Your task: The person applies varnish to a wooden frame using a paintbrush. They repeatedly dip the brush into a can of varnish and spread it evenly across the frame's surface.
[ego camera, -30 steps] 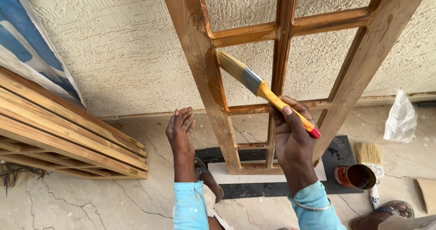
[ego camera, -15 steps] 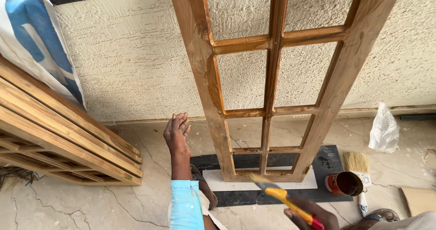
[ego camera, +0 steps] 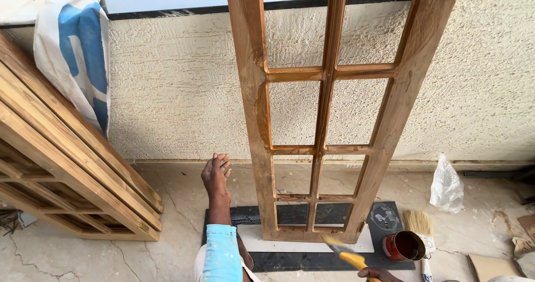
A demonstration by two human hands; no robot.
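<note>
While the right hand sits at the bottom edge, only fingertips showing, it's closed round a yellow-handled brush, bristles blurred, just in front of the frame's bottom rail. Left hand is open, fingers together, holding nothing, hovering left of the frame near its left stile. Frame leans on the rough wall. Right of the frame: tin w/ brown stain, spare brush, plastic bag.
</note>
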